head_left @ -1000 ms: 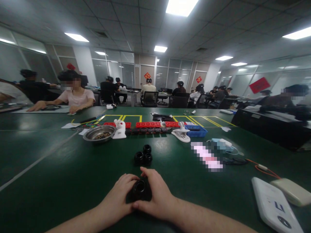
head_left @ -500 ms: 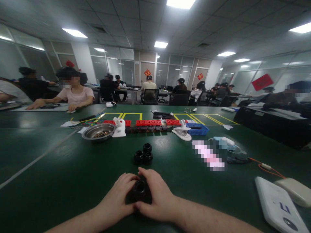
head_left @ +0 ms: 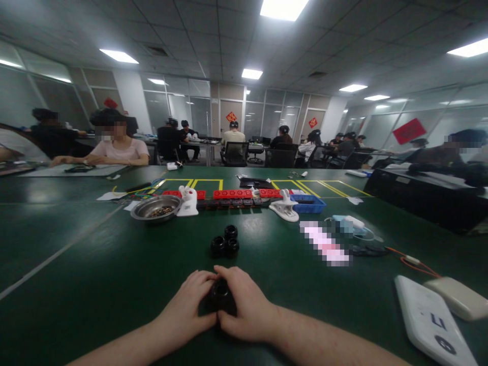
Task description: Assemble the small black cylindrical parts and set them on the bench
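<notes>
My left hand and my right hand curve round a glossy black round piece with a hole in its top, on the green table close in front of me. Their fingertips meet or nearly meet at its far side, and the thumbs come close together at its near side. The lower part of this dark shape is partly covered by my hands, so I cannot tell whether it is one piece or several. Just beyond stands a cluster of similar black round pieces, grouped tightly together.
Farther back are a metal bowl of small parts, two white clips, a row of red blocks and a blue tray. At right lie a white slab-like device and an orange cable. Several people sit at surrounding tables.
My thumbs have drawn slightly apart, while both hands stay round the black piece. The view has shifted a little. A person at the left has drawn their arms in.
</notes>
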`<state>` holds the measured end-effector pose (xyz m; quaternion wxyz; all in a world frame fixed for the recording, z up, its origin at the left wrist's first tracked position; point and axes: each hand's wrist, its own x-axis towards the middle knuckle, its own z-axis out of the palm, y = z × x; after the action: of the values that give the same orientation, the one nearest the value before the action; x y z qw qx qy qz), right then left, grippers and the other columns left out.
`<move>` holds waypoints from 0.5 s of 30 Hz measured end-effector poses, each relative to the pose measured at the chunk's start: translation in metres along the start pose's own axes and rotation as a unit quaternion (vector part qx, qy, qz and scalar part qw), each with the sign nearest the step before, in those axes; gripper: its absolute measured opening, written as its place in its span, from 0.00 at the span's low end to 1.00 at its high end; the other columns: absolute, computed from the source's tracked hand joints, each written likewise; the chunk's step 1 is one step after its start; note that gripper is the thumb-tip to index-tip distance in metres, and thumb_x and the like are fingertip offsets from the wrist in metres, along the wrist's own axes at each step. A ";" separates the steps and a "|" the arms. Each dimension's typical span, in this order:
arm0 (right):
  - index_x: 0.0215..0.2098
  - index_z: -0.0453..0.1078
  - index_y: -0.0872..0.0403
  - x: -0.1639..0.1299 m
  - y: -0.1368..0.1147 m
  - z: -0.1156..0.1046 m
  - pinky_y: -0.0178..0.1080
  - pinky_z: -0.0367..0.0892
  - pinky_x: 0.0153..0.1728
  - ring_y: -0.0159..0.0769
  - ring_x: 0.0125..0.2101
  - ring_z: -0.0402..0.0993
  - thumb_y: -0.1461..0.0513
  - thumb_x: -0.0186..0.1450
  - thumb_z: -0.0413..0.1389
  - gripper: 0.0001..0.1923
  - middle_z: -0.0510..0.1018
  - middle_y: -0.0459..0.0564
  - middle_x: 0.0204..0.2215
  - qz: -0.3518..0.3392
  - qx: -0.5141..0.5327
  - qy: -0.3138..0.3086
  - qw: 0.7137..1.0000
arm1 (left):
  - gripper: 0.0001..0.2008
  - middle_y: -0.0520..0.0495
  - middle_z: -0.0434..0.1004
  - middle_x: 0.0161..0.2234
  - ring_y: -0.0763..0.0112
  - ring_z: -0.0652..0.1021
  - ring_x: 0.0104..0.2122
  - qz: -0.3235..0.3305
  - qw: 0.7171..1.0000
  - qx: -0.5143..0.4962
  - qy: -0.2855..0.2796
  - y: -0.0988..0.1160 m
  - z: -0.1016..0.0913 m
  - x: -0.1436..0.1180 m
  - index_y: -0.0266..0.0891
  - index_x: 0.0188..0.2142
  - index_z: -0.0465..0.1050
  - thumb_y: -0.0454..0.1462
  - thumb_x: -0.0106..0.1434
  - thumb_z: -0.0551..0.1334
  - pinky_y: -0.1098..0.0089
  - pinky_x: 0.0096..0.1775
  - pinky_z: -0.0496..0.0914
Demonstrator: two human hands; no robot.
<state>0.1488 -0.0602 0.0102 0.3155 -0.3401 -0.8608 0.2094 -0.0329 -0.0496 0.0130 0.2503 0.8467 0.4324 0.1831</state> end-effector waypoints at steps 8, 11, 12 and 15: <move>0.51 0.54 0.53 0.002 -0.004 -0.003 0.46 0.59 0.44 0.42 0.42 0.63 0.58 0.50 0.58 0.32 0.67 0.52 0.42 0.059 0.005 0.052 0.997 | 0.17 0.47 0.67 0.44 0.58 0.66 0.46 -0.001 1.000 0.003 -0.002 0.000 0.002 0.000 0.44 0.40 0.69 0.36 0.48 0.62 0.54 0.52 0.56; 0.51 0.53 0.53 0.002 -0.002 -0.004 0.45 0.59 0.45 0.41 0.42 0.63 0.63 0.51 0.55 0.30 0.68 0.52 0.41 0.032 0.027 0.056 0.998 | 0.19 0.46 0.67 0.45 0.58 0.66 0.47 -0.003 1.000 0.007 -0.002 0.002 0.000 -0.001 0.43 0.42 0.67 0.36 0.48 0.62 0.54 0.53 0.55; 0.52 0.52 0.53 0.001 -0.001 -0.004 0.45 0.58 0.46 0.41 0.44 0.62 0.64 0.51 0.54 0.31 0.67 0.52 0.43 0.018 0.036 0.052 0.998 | 0.19 0.46 0.66 0.45 0.58 0.66 0.47 0.000 1.000 0.006 -0.003 0.003 -0.001 -0.001 0.43 0.43 0.67 0.36 0.49 0.62 0.55 0.53 0.55; 0.55 0.48 0.54 0.000 0.001 -0.004 0.46 0.55 0.49 0.42 0.48 0.59 0.65 0.49 0.54 0.35 0.63 0.54 0.48 -0.005 0.045 0.046 0.998 | 0.16 0.46 0.67 0.44 0.59 0.66 0.47 0.001 1.000 0.001 -0.006 0.004 -0.003 0.000 0.43 0.40 0.68 0.38 0.50 0.62 0.55 0.52 0.56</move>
<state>0.1520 -0.0595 0.0124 0.3708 -0.3302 -0.8369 0.2304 -0.0320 -0.0504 0.0175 0.2519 0.8484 0.4300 0.1783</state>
